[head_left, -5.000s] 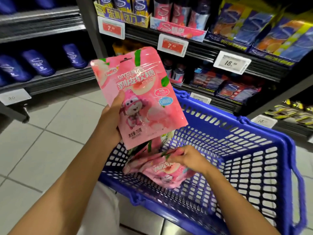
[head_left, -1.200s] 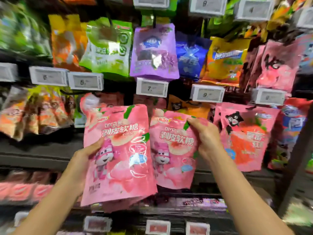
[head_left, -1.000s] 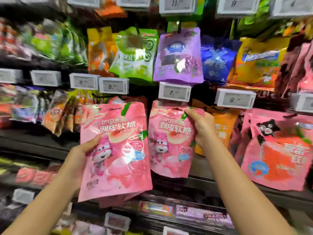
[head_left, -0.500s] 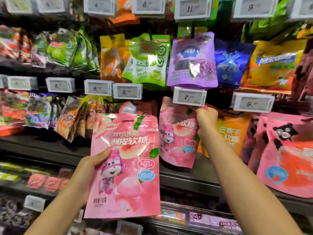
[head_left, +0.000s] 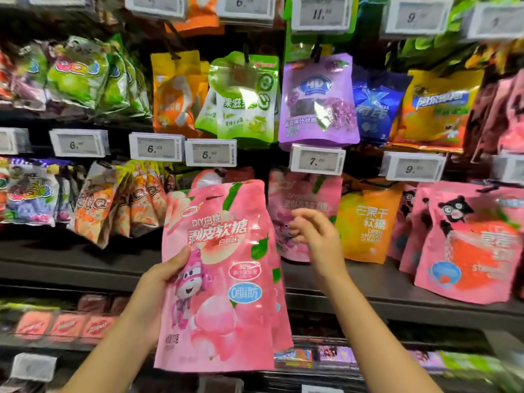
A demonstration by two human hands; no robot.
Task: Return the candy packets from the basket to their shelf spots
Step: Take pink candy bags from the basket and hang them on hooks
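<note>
Left hand point(head_left: 158, 290) grasps pink candy packets point(head_left: 218, 282) by left edge, near shelf | right hand point(head_left: 314, 236) released, empty | packets likely light, soft, slippery; pinch top seam.

Pink peach candy packets point(head_left: 218, 279) (one hung point(head_left: 306, 199))

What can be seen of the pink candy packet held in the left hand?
The pink candy packet is a glossy, flat plastic pouch printed with peaches, green leaves, white lettering and a pink cartoon robot. It stands upright, tilted slightly, in front of the shelves, front toward the camera. The left hand grips its left edge, thumb on the front. At least one more matching packet edge shows behind its right side. The right hand hovers beside it, not touching.
</note>
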